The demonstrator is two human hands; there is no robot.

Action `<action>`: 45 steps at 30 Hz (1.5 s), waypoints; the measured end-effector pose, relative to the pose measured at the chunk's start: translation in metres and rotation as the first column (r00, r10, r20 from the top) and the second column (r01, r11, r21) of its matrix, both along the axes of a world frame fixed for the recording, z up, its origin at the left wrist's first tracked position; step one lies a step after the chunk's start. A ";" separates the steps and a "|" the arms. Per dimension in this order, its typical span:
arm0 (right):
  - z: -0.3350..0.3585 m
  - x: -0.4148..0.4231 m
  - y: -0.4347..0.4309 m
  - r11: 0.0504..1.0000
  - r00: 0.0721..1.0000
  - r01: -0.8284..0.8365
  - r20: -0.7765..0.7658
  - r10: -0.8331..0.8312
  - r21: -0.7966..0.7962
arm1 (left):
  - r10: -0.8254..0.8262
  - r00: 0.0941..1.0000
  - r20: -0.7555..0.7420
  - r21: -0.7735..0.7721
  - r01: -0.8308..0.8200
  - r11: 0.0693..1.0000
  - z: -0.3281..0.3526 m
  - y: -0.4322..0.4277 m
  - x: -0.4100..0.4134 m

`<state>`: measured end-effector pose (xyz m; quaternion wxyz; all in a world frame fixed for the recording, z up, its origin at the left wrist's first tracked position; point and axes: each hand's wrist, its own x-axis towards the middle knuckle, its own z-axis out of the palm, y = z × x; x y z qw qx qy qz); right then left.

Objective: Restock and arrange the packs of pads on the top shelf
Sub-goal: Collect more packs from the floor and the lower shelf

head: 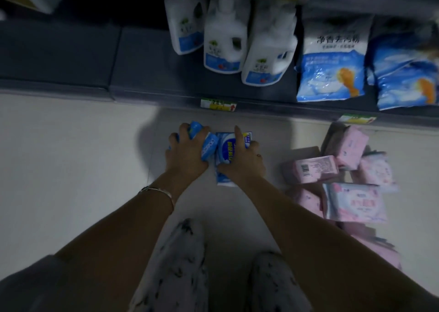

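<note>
Clutching several small blue pad packs [209,145], the left hand [186,153] curls over them on the pale floor [71,169]. The right hand [244,160] grips a larger blue-and-white pack [225,153] just beside them. A loose heap of pink pad packs [316,169] lies to the right. Farther off, white detergent bottles [224,43] and blue washing-powder bags [332,62] stand on the lowest shelf [71,57].

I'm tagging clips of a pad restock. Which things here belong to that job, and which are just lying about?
Job: blue packs, gripped by the left hand and right hand; pink packs piled on the floor.
Lying about: white bottles, blue bags and price tags on the shelf.
</note>
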<state>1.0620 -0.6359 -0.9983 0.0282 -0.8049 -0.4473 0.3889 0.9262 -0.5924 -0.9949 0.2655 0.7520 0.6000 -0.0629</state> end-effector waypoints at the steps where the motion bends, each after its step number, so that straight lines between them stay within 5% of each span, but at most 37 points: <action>1: 0.020 -0.001 -0.003 1.000 1.000 0.006 0.000 -0.006 0.005 | 0.003 1.000 0.012 -0.004 -0.003 1.000 0.019 -0.003 -0.002; 17: 0.453 0.006 0.000 0.934 0.989 -0.114 0.128 0.074 0.338 | 0.024 0.998 0.054 0.216 -0.035 0.976 0.465 0.011 -0.006; 23: 0.634 0.019 -0.009 0.840 0.988 -0.134 0.135 0.074 0.526 | -0.027 0.992 0.121 0.363 -0.019 0.932 0.655 0.003 -0.005; 31: 0.813 0.039 -0.009 0.578 0.964 -0.255 0.247 0.094 0.775 | -0.140 0.981 0.132 0.602 0.033 0.798 0.854 -0.003 0.000; 38: 0.929 0.053 0.006 0.342 0.955 -0.295 0.289 0.071 0.892 | -0.149 0.925 0.350 0.623 -0.111 0.774 0.968 0.010 -0.005; 45: 0.998 0.045 0.041 0.311 0.952 -0.285 0.306 -0.022 0.907 | -0.216 0.801 0.558 0.617 -0.226 0.754 1.027 0.057 -0.025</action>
